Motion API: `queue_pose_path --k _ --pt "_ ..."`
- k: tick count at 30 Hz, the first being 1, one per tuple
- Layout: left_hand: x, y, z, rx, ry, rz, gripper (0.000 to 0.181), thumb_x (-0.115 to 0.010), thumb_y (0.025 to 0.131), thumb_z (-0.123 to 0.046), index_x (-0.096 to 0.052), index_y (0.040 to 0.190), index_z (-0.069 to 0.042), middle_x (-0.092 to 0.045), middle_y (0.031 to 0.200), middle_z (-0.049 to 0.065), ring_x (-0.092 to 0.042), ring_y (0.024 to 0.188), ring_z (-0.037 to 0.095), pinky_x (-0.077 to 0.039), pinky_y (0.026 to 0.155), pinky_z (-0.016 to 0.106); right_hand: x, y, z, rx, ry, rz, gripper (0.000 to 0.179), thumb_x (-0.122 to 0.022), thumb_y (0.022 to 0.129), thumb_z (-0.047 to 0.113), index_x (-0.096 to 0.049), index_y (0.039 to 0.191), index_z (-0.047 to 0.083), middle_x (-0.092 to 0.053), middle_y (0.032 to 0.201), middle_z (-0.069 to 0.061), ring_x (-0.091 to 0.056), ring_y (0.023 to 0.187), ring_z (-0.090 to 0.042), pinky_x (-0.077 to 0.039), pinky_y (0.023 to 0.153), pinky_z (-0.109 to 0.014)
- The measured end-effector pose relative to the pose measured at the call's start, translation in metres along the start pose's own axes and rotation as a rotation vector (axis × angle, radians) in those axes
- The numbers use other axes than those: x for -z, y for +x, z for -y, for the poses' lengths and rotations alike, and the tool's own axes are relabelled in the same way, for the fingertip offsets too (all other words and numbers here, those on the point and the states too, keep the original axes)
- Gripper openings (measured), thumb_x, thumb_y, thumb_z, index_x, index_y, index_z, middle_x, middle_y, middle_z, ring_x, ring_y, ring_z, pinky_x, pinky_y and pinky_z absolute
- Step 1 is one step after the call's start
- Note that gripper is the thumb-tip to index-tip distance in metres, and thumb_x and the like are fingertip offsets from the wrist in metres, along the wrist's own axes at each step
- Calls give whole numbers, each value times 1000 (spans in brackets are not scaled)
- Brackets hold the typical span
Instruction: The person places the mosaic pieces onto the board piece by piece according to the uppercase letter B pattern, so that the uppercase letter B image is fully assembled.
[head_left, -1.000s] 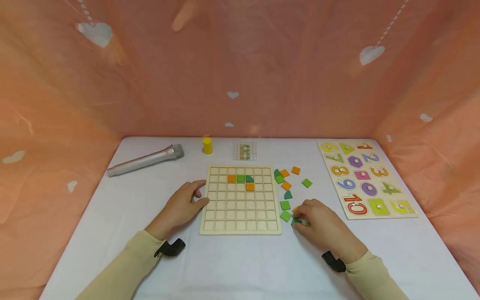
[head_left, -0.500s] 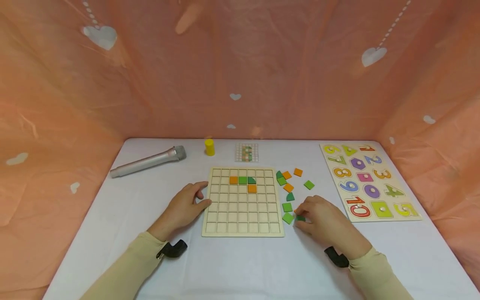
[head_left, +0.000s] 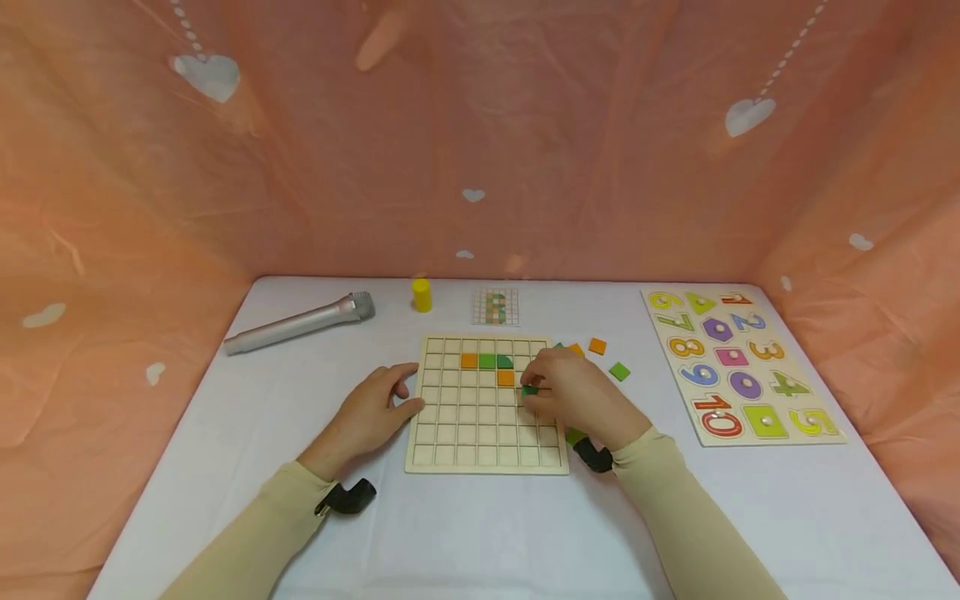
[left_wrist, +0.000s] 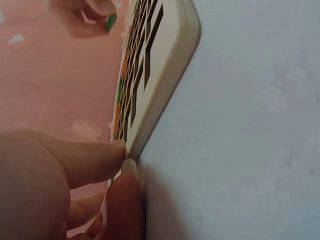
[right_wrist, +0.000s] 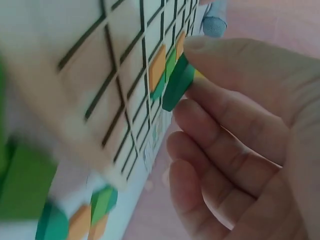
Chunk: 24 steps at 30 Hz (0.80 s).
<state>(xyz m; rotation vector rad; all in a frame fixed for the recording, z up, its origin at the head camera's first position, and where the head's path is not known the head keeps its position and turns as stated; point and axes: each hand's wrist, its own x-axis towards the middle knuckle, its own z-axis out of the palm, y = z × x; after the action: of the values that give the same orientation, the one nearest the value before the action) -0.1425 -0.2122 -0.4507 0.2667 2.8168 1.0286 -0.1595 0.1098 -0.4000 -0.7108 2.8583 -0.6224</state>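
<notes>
My right hand [head_left: 585, 396] is over the right side of a wooden grid board [head_left: 467, 455]. Between thumb and fingers it pinches a dark green quarter-round tile [right_wrist: 178, 82]. Along the board's left edge rests my left hand [head_left: 367, 415], thumb and index finger spread and touching the rim. In the upper part of the grid sit an orange square tile [head_left: 468, 361], a light green square tile [head_left: 487, 361] and a dark green quarter-round tile [head_left: 504, 362] in a row. Below the quarter-round lies another orange square tile [head_left: 506, 378].
Loose tiles, such as an orange square [head_left: 597, 346] and a green square [head_left: 619, 372], lie right of the board, partly hidden by my right arm. Behind stand a pattern card [head_left: 496, 307] and a yellow cylinder [head_left: 422, 296]. A microphone [head_left: 300, 327] lies left, a number puzzle [head_left: 738, 367] right.
My right hand has moved left and away from me, from the loose tiles to over the board, carrying the dark green tile. The left hand stays at the board's edge.
</notes>
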Motion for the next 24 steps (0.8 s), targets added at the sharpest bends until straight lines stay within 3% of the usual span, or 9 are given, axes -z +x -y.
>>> queue_pose_path --k 9,14,24 --pt "1 -1 0 12 -9 3 59 -74 102 -23 -55 154 -4 -63 106 5 -48 77 13 -39 70 27 -19 16 11 25 -17 3 17 -87 92 22 -82 105 13 -70 98 4 -61 94 -13 -56 82 -31" --pt "0 0 -2 24 -10 9 60 -75 102 -24 -55 155 -5 -62 106 5 -49 77 13 -39 70 27 -27 19 11 75 -53 -30 16 -86 91 20 -82 105 13 -72 99 4 -64 99 -16 -59 86 -32" --pt "-2 2 3 10 -4 5 60 -75 101 -24 -55 155 -4 -61 105 5 -48 77 14 -38 69 27 -32 22 14 84 -71 -32 12 -84 93 20 -82 104 16 -69 97 5 -62 101 -16 -58 87 -33"
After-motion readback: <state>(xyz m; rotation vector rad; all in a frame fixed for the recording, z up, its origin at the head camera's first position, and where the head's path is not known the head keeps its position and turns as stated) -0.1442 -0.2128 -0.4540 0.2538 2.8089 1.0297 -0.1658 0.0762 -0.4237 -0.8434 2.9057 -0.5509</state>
